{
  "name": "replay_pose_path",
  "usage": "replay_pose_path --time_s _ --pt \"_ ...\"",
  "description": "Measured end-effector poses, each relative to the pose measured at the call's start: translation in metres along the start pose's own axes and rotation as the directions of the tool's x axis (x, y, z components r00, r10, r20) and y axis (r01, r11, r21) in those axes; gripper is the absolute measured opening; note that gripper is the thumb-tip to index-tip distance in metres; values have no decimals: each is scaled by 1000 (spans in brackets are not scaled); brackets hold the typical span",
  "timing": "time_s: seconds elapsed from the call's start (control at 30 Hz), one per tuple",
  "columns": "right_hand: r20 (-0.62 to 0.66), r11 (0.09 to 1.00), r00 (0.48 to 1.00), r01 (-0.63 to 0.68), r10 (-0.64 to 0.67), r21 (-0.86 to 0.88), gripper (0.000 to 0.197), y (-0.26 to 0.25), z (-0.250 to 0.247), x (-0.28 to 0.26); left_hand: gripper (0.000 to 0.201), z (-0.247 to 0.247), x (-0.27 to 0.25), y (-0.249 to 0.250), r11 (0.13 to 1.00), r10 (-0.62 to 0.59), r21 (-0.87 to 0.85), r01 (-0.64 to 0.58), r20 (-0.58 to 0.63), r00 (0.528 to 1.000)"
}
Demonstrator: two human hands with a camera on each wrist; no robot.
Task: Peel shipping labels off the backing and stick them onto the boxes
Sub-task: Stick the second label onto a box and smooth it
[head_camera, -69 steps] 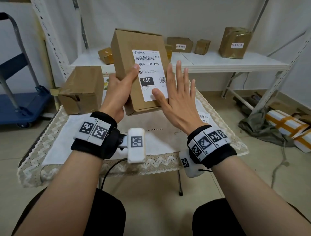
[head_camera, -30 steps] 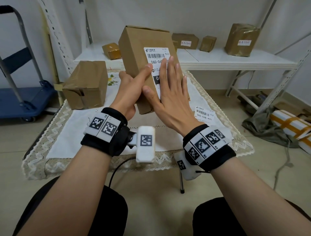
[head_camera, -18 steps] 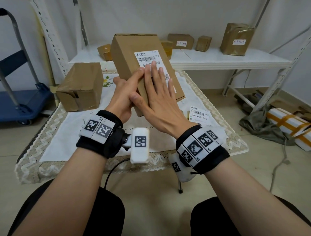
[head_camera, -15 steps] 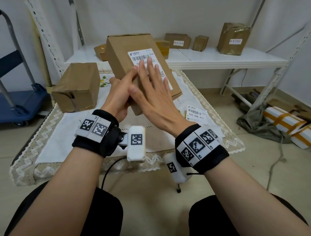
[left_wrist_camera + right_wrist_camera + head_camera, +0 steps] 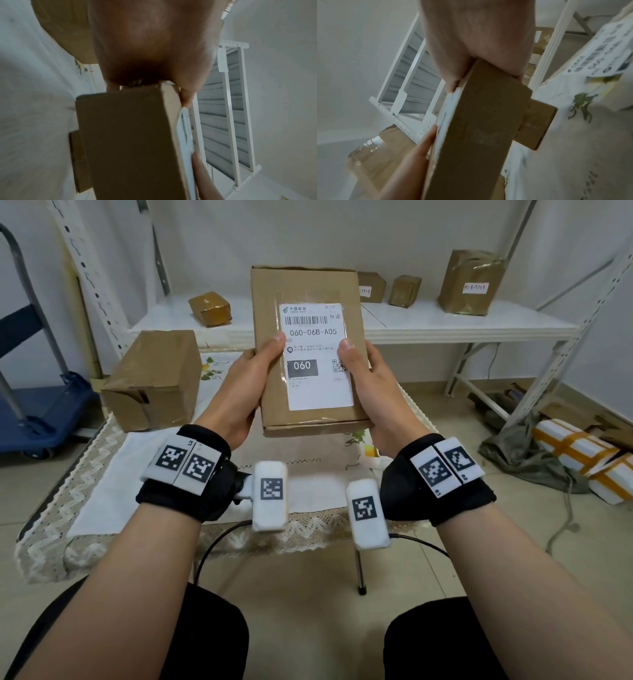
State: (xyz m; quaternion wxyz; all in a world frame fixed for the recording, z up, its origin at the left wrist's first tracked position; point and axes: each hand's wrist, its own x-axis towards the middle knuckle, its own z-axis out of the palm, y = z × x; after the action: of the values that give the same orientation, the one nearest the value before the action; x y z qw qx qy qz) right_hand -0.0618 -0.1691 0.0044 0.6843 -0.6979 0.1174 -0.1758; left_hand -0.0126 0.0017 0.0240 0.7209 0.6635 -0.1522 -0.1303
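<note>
A flat brown cardboard box (image 5: 267, 302) is held upright above the table, with its front towards me. A white shipping label (image 5: 317, 392) printed 060-06B-A05 lies flat on that front. My left hand (image 5: 255, 368) grips the box's left side, its thumb on the label's left edge. My right hand (image 5: 363, 368) grips the right side, its thumb on the label's right edge. The fingers of both hands are hidden behind the box. The left wrist view shows the box (image 5: 128, 135) from its side, and the right wrist view shows the box (image 5: 479, 128) the same way.
A larger taped box (image 5: 154, 378) stands on the left of the lace-edged table (image 5: 102, 474). Loose label sheets (image 5: 599, 51) lie on the cloth at the right. Several boxes sit on the white shelf (image 5: 445, 326) behind. A blue cart (image 5: 34, 405) stands at the left, and wrapped parcels (image 5: 582, 450) lie on the floor at the right.
My right hand, which lay flat on the label and rubbed over it, has come off and taken the box's right side. The box has turned upright to face me.
</note>
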Motion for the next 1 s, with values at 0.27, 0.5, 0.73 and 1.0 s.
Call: replay_pose_path --time_s 0.27,0.5,0.73,1.0 --pt "-57 999 998 -6 8 43 86 3 8 -3 83 1 6 -2 907 178 412 -81 -202 963" --pt "-42 998 997 66 -66 4 37 -6 21 -19 87 23 3 -18 424 441 865 -270 63 895" --pt "9 990 991 137 -137 -23 64 -4 25 -23 81 16 8 -21 348 503 905 -244 40 864" --pt "15 991 991 130 -130 -34 85 3 28 -22 83 -1 14 -18 410 469 899 -155 -61 881"
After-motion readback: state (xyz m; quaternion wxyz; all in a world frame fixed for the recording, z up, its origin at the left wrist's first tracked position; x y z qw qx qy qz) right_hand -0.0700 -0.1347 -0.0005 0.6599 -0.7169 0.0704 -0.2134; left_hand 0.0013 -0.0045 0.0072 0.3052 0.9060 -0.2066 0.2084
